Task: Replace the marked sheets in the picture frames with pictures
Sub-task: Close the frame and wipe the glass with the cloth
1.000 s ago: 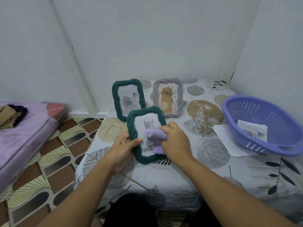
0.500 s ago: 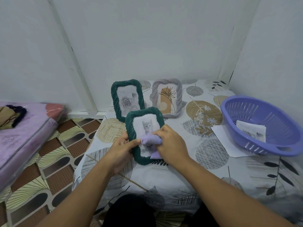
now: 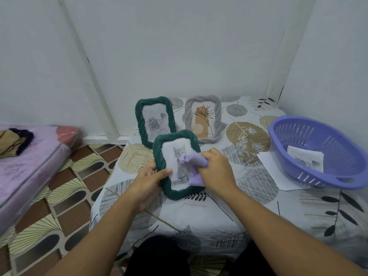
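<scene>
Gripping the cat frame [image 3: 175, 164] by its left edge, the left hand [image 3: 147, 180] tilts it above the worktop [image 3: 219, 212]; right hand [image 3: 216, 169] fingers clench a cloth [image 3: 194, 163] on its face. Light, rigid, probably fragile in front, so hold the rim.

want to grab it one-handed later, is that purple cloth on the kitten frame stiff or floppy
Probably floppy: the purple cloth is bunched in the right hand and droops over the kitten frame. It likely weighs little, being a small rag. It may snag rather than slide on the frame's ribbed edge.
</scene>
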`<state>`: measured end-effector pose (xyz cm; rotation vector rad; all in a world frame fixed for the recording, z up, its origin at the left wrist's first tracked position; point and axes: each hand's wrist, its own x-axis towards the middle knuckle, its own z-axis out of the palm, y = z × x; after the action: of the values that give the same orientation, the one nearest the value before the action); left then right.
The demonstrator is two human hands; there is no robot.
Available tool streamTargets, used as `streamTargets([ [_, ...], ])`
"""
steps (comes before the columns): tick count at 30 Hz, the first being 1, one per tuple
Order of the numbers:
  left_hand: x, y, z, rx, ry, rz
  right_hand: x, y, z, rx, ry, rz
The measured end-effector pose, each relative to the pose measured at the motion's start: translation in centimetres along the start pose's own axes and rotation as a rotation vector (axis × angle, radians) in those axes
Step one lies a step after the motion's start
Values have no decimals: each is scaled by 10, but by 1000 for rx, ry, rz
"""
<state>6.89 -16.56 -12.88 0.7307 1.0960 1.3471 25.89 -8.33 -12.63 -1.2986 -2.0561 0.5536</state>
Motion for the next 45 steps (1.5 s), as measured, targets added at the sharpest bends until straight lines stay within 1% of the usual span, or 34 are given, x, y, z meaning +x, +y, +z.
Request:
streamTargets([
  [2, 0, 0, 0, -3, 8, -1, 2, 3, 1, 89, 25, 82],
  [3, 0, 0, 0, -3, 6, -2, 2, 3, 1, 176, 28, 136],
  [6, 0, 0, -1, -5, 12, -12, 1, 1, -7, 606, 14, 381],
  [7, 0, 0, -1, -3, 14, -15, 0, 2, -9, 681, -4, 426],
  [8, 0, 0, -2, -1, 14, -16, 0, 3, -10, 684, -15, 428],
  [9, 0, 0, -2, 3, 12, -13, 0, 5, -9, 629, -13, 397],
  [10, 1, 0, -1, 6, 10, -9, 0, 6, -8, 519, -2, 332],
  [12, 1, 0, 0, 9, 7, -5, -1, 9, -6, 255, 17, 152],
  [14, 1, 0, 0, 12, 4, -3, -5, 9, -4, 36, -14, -16],
  [16, 0, 0, -1, 17, 4, -5, -13, 6, -2, -70, -70, -101],
  [20, 1, 0, -1, 21, 1, -11, -20, 8, -2, -120, -93, -156],
  [25, 0, 1, 0, 32, 0, -1, -18, 7, -2, -113, 19, -126],
  [30, 1, 1, -2, 28, 2, -5, -32, 5, 0, -102, -79, -178],
  [35, 2, -1, -2, 24, -5, -6, -16, 7, -2, -99, 13, -105],
  [41, 2, -1, -4, 28, -2, -7, -23, 5, 0, -89, -84, -158],
  [45, 4, -2, -4, 41, 8, -9, -11, 8, -3, -90, -11, -94],
])
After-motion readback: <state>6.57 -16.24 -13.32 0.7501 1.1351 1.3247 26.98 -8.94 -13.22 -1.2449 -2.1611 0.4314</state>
